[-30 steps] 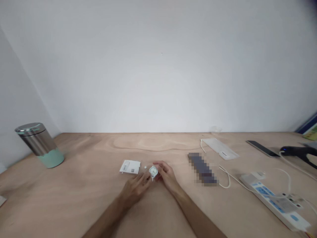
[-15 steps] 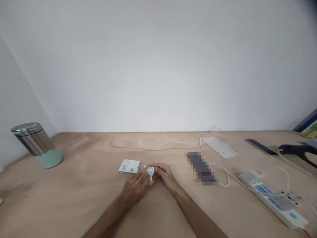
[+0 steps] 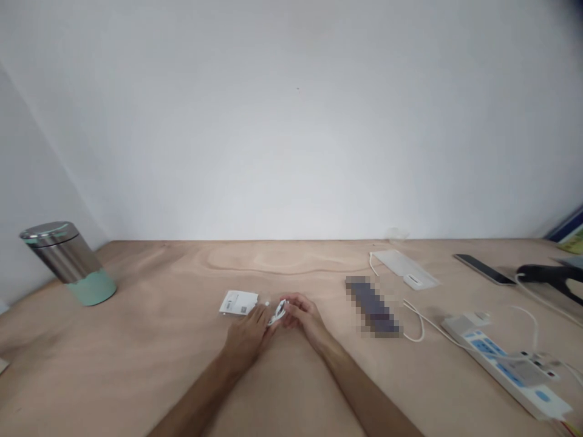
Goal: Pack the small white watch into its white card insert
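Note:
Between my two hands is a small white coiled cable [image 3: 278, 312], tilted so its loop shows edge-on. My left hand [image 3: 248, 332] is closed on its lower left side, fingers together. The thumb and fingers of my right hand [image 3: 304, 314] pinch its upper right side. Part of the coil is hidden behind the fingers. Just beyond my left hand lies a flat white packet [image 3: 238, 301] with small print and a square code. A tiny white piece [image 3: 267, 303] rests beside that packet, close to my left fingertips.
A steel and mint-green tumbler [image 3: 70, 264] stands at the left. To the right are a blurred-out dark phone-shaped thing [image 3: 373, 306], a white cable [image 3: 421, 331], a clear plastic sleeve [image 3: 401, 267], a black phone [image 3: 485, 270] and a power strip [image 3: 505, 367]. A wall rises behind the table.
The coiled cable has been turned from face-up to nearly edge-on between my hands. Both hands have shifted slightly, and the view has moved a little.

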Available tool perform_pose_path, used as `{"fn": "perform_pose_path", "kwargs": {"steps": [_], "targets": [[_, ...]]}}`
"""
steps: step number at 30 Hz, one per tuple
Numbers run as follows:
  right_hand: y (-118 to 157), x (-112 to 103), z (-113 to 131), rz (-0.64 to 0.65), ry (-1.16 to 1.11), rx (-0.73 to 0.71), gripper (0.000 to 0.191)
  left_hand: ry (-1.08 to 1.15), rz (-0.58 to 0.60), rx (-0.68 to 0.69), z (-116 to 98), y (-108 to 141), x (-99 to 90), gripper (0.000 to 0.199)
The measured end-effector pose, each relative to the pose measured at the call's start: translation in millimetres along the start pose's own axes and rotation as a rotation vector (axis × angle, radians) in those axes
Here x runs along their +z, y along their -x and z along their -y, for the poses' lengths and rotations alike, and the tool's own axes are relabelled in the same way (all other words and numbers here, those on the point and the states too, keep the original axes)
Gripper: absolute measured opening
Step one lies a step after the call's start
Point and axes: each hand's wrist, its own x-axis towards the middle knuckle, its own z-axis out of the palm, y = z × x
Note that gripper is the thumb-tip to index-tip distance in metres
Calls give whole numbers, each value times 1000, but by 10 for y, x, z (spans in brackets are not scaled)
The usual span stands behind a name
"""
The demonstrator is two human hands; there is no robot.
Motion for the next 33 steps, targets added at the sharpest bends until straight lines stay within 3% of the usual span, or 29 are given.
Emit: {"fn": "perform_pose_path", "kwargs": {"steps": [7,19,26,33], "targets": [[-22,2,-66,18,30,-36,40,-7,121,-137,28,-28,-16,32],[-22,19,-49,0,56,-32,39,205,172,-280,38,-33,-79,22],[-29,24,-53,-47,48,-46,42,341,178,-359,26,-70,-181,26],[-61,4,-76,-82,69,-62,39,282,94,-176,50,-28,-117,31]]}}
